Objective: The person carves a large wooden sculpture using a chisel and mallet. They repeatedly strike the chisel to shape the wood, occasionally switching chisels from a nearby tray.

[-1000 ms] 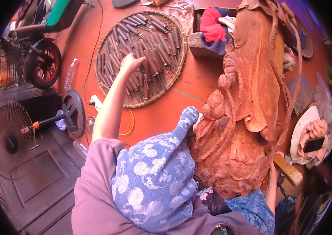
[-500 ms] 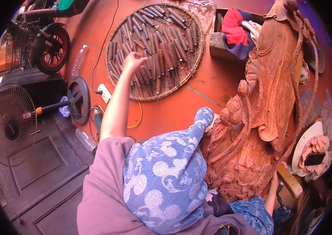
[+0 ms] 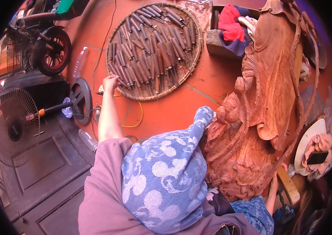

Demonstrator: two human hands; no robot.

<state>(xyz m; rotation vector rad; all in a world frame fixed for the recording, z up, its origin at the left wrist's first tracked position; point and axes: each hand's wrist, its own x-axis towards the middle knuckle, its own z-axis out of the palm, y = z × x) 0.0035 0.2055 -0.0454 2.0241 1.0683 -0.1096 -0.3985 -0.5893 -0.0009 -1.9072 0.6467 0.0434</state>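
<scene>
My left hand point(image 3: 111, 83) is at the lower left rim of a round woven bamboo tray point(image 3: 195, 64). Its fingers are bent together beside the end of a wooden-handled carving chisel point(image 3: 123, 83); whether they grip it is hard to see. Rows of similar brown-handled chisels point(image 3: 166, 58) lie on the tray, several with thin metal shafts showing. On my right stands a large reddish wood carving point(image 3: 248, 156) with lotus buds and curling stems. My right hand point(image 3: 274, 182) is low along its far right side, next to a wooden block point(image 3: 290, 186); its fingers are mostly hidden.
A standing fan point(image 3: 15, 129) and a dark panelled board point(image 3: 40, 168) are at left, with a motorbike wheel point(image 3: 52, 51) beyond. A yellow cable point(image 3: 141, 117) crosses the tiled floor. A box point(image 3: 216, 43) holding red and navy cloth stands behind the carving; a pale hat point(image 3: 310, 141) lies at right.
My left hand has moved left and down, from above the chisels to the tray's lower left rim, and its fingers have drawn together. My right hand stays beside the carving.
</scene>
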